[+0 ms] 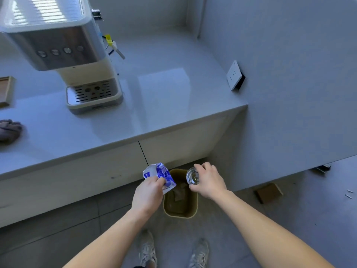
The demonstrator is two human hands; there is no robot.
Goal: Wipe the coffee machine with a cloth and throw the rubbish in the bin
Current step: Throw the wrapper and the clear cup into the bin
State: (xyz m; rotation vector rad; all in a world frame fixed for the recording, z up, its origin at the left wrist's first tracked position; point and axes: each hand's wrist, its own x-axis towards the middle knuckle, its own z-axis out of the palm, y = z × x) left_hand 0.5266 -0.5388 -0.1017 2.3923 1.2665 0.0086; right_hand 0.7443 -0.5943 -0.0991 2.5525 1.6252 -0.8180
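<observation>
— Forearms first: the left forearm (108, 235) and right forearm (270, 225) are reaching out from the bottom edge, with two pale shoes (147, 250) standing on the floor below them. What are the hands doing?

— The left hand (147, 192) is pinching a crumpled blue-and-white wrapper (161, 174) between thumb and curled fingers and holding it over the near left rim of the bin (180, 216). The right hand (209, 180) is gripping a clear round plastic item (192, 176), fingers curled round its edge, over the bin's far right corner. Cup or lid, I cannot tell.

— And the bin itself?

— It is standing open-topped on the floor against the cabinet base, with brownish crumpled paper lying inside.

— Where are the machine and the cloth?

— The coffee machine (63, 45) is sitting upright on the grey counter (164, 93), upper left, its drip tray facing the counter edge and its steam wand (118, 52) hanging at its right side. The cloth (9, 130), grey and bunched, is lying on the counter at the far left, well apart from both hands.

— Anything further?

— A wooden tray (4, 89) is showing partly at the left edge, left of the machine. A white wall socket (234, 75) is sitting on the right-hand wall near the counter's end.
</observation>
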